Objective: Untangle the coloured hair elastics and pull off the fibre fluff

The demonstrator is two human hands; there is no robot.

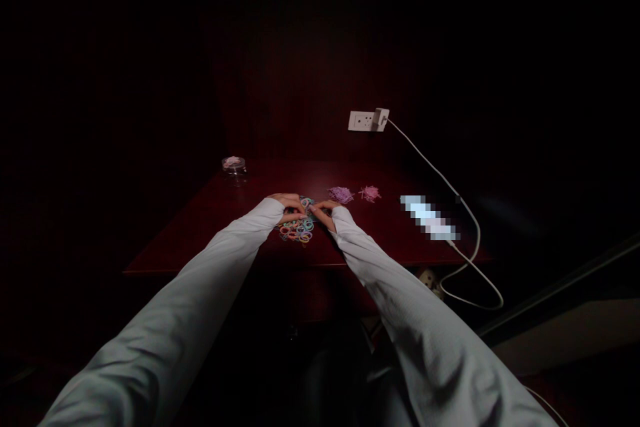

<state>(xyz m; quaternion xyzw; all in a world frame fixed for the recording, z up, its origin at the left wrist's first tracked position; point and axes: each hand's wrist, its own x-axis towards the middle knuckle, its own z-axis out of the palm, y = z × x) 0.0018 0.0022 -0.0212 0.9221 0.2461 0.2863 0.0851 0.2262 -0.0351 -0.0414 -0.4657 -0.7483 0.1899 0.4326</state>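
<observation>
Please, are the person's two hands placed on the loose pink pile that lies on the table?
No, the left hand and right hand are at the multicoloured rings, while the pink pile lies apart, farther right.

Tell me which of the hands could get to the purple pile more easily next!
Probably the right hand: it's just beside the purple pile. The left hand is farther away, across the colourful rings.
</observation>
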